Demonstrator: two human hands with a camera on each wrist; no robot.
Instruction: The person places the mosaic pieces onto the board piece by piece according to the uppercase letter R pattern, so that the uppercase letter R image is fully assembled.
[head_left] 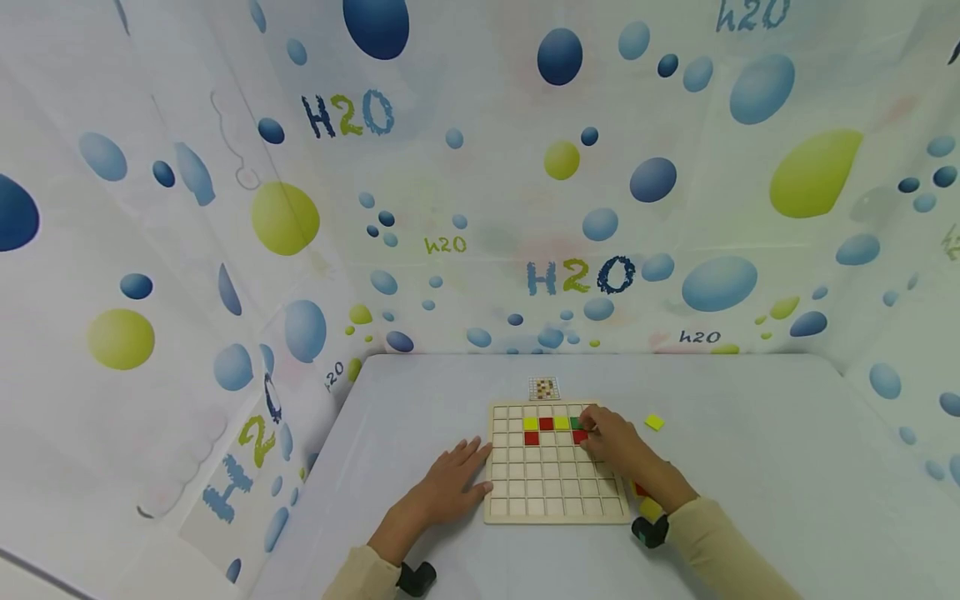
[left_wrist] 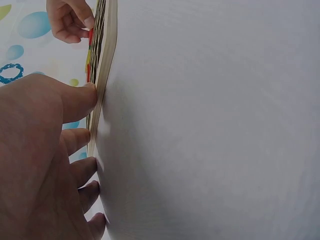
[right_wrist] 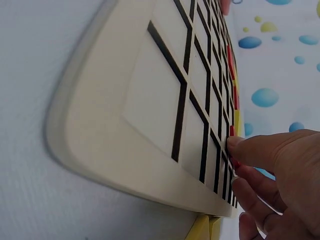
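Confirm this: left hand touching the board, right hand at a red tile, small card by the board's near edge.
Wrong edge: the head view shows the small card by the far edge of the board. The left hand touches the board; the right hand is at a red tile.

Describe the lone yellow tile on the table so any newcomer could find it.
On the white table, find the wooden grid board. To its right, past the right hand, lies the yellow tile. It lies apart from all others, unlike the loose tiles near the right forearm.
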